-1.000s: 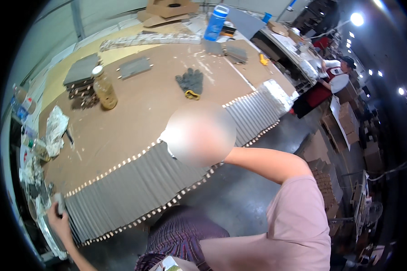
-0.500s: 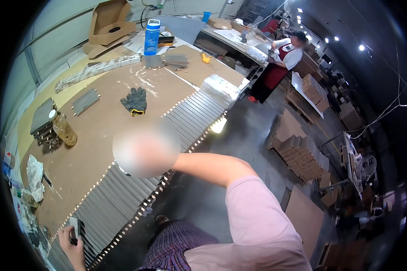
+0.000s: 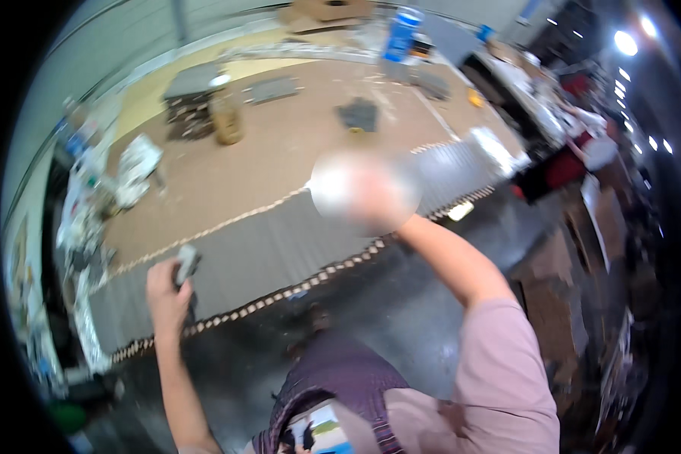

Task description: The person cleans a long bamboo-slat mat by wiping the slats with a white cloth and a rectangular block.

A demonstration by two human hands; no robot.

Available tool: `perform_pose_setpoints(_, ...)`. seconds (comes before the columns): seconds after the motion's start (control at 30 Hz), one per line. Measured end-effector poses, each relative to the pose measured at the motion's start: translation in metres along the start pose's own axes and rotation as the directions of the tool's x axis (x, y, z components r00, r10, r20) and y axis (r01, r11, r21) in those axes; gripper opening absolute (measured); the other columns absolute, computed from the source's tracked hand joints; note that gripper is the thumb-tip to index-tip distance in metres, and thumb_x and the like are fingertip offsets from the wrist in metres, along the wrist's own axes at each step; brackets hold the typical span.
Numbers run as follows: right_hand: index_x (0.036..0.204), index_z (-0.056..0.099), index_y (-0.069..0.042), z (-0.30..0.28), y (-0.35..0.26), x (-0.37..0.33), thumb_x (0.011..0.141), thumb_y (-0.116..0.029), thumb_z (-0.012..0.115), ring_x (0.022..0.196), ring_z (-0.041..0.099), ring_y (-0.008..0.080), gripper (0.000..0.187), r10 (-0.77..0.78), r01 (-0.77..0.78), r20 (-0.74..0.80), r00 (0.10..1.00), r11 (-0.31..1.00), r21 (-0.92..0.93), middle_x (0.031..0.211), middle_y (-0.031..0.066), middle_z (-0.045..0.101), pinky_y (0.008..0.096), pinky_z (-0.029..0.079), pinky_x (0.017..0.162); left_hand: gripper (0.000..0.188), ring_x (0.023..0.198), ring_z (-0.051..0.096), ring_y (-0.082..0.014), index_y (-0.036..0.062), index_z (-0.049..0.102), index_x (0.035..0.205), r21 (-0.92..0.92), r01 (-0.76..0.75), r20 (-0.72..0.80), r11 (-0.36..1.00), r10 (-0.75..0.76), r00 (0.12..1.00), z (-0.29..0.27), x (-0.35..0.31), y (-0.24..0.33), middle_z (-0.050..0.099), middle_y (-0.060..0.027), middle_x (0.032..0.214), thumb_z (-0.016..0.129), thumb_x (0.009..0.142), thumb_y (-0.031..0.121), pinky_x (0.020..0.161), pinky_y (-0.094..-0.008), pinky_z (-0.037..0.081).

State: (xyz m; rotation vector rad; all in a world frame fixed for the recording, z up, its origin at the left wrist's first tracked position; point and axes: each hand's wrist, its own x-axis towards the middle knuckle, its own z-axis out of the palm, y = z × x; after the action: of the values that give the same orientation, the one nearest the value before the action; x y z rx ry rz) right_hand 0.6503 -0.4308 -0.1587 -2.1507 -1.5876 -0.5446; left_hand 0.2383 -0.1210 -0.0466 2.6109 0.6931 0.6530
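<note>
A long row of grey strips with pale peg-like ends (image 3: 242,253) lies side by side along the near edge of the brown-covered table (image 3: 280,151). At the row's left part my left hand (image 3: 168,291) is closed around a small grey block (image 3: 187,261), held over the strips. My right hand (image 3: 367,189) is over the row further right, smeared by a round blur, so its fingers and anything in them are hidden. Beyond it lies a dark grey work glove (image 3: 358,115) with a yellow cuff.
Behind the row stand a bottle of yellowish liquid (image 3: 227,121), a stack of grey pieces (image 3: 191,94) and a blue drink bottle (image 3: 402,34). Crumpled white plastic (image 3: 138,163) lies at left, a silvery wrapped bundle (image 3: 495,151) at the row's right end. A person in a red apron (image 3: 566,163) is at far right.
My view has swung left, so the table shows more level. My left hand, with the grey block, appears further right along the strips and more of its forearm shows.
</note>
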Motion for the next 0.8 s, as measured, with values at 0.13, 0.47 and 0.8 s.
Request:
perform_pose_setpoints(0.13,0.111,0.069,-0.01,-0.097,-0.074,0.063,0.071,-0.032,0.072,0.107,0.055,0.0358,0.046,0.168,-0.162,0.212,0.963,0.986,-0.045,0.105,0.0171,0.059,0.0498,0.04,0.094,0.034,0.1,0.06,-0.0349,0.0024,0.067,0.106,0.015,-0.007,-0.12,1.0,0.008,0.993,-0.022,-0.007,0.031,0.067,-0.014,0.105,0.068,0.072,-0.003,0.089,-0.0435,0.049)
perform_pose_setpoints(0.47,0.117,0.068,-0.008,-0.057,-0.043,0.043,0.065,-0.029,0.073,0.121,0.052,0.0367,0.056,0.173,-0.174,0.022,0.985,0.97,0.168,0.121,0.0199,0.059,0.0536,0.039,0.103,0.034,0.101,0.063,-0.0363,0.0027,0.068,0.108,-0.194,-0.383,-0.028,0.903,0.385,0.923,0.109,0.031,0.03,0.07,-0.017,0.107,0.072,0.075,0.01,0.092,-0.0462,0.049)
perform_pose_setpoints(0.8,0.114,0.067,-0.006,-0.045,-0.047,0.04,0.069,-0.039,0.077,0.123,0.048,0.0324,0.056,0.154,-0.162,0.056,0.987,0.967,0.197,0.123,0.0181,0.057,0.0475,0.035,0.103,0.031,0.092,0.064,-0.0334,0.0061,0.075,0.108,0.037,-0.321,0.114,0.946,0.315,0.942,0.066,0.04,0.126,0.072,-0.0139,0.1,0.082,0.079,0.013,0.085,-0.0449,0.051)
